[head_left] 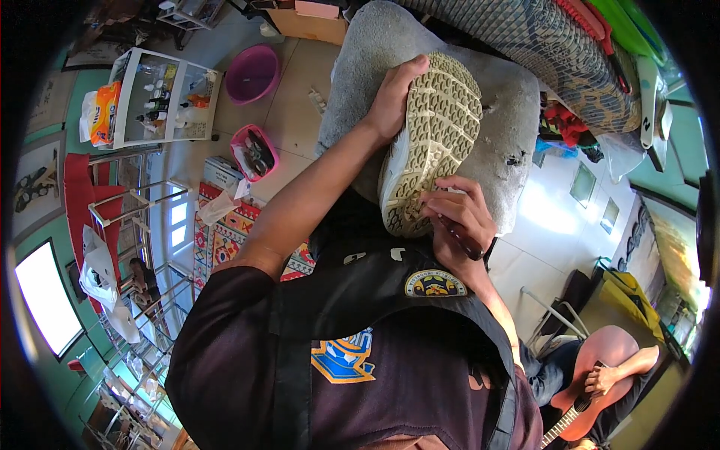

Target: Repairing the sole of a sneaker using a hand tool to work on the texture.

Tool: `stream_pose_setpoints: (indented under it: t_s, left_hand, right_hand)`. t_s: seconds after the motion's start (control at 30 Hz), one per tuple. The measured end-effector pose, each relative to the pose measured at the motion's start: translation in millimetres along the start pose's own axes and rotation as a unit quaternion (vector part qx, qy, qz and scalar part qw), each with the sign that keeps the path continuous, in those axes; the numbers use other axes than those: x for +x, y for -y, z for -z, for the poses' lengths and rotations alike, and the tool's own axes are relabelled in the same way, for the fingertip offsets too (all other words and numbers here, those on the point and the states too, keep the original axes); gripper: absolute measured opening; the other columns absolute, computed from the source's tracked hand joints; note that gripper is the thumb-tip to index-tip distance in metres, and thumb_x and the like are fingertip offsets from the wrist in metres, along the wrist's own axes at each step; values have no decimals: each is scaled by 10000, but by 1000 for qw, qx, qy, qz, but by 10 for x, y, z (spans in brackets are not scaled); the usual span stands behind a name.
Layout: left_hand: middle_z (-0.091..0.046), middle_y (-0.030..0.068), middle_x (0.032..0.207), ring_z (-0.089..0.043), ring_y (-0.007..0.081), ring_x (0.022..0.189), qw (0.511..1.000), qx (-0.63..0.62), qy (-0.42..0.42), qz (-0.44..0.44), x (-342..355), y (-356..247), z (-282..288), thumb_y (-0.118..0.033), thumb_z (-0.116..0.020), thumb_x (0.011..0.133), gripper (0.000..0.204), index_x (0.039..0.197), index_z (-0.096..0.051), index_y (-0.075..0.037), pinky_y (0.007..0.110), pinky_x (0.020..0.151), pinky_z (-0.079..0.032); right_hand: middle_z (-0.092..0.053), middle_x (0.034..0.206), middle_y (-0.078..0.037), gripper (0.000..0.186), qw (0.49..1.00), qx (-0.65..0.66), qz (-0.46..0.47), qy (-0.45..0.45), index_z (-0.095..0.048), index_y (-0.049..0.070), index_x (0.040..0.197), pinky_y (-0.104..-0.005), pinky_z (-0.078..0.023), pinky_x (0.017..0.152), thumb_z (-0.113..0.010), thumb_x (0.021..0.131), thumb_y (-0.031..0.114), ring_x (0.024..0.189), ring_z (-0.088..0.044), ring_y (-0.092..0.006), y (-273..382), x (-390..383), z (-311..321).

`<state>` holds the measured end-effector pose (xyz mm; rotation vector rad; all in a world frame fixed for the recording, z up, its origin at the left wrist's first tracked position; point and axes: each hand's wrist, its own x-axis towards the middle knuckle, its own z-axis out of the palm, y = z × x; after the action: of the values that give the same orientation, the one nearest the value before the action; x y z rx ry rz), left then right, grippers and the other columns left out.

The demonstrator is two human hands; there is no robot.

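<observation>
Head view shows a sports shoe [444, 124] turned bottom up over the middle of a grey fabric-covered pad [502, 97], toe toward the far edge and heel overlapping the near edge. Its yellowish-beige sole is cut into rows of small, dark-outlined lugs crossed by paler grooves; a whitish sidewall shows along the left. The left hand [395, 97] is clamped on the shoe's left side near the toe. The right hand [463, 210] is wrapped round a dark reddish-brown tool handle [460, 238], fingers against the sole toward the heel; the tool's tip is hidden. Room for moving lies right of the shoe, where grey fabric runs to the right edge, marked by a dark worn spot. A patterned mat [525, 37] crowds the far right corner.
</observation>
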<state>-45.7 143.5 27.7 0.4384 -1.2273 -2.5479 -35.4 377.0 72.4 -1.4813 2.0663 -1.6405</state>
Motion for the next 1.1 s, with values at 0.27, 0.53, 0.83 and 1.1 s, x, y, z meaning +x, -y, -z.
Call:
stream_pose_setpoints:
  t_s: [0.27, 0.53, 0.83, 1.1]
  left_hand:
    - [-762, 60, 990, -725, 120, 866, 1000, -5, 18, 4, 11, 10, 20, -413, -452, 1112, 478, 1091, -713, -13, 298, 812, -569]
    - [-769, 85, 1048, -752, 148, 905, 1000, -6, 26, 8, -7, -28, -13, -485, -474, 1096, 517, 1178, -696, -26, 309, 835, -605]
    - [-768, 83, 1047, -753, 149, 900, 1000, 5, 25, 0, 24, 20, 44, -490, -482, 1093, 513, 1184, -694, -32, 307, 832, -606]
    - [-768, 108, 1083, -773, 174, 923, 999, 14, 29, 1, 24, 29, 49, -540, -486, 1083, 556, 1247, -669, -41, 326, 840, -636]
  right_hand:
    - [-797, 986, -56, 393, 1000, -8, 22, -3, -747, 53, 1022, -425, -516, 904, -784, 664, -104, 1058, -725, -329, -10, 28, -1]
    - [-801, 978, -45, 378, 1000, 1, 5, -1, -755, 59, 1023, -423, -511, 917, -789, 679, -94, 1072, -721, -320, 6, 42, -2]
    - [-802, 952, -37, 345, 999, 24, -23, -12, -762, 56, 984, -414, -513, 909, -798, 686, -114, 1057, -720, -318, 29, 26, -32]
    - [-802, 950, -11, 300, 999, 37, 25, 29, -772, 84, 986, -435, -473, 938, -854, 717, -19, 1048, -726, -275, 52, 68, 10]
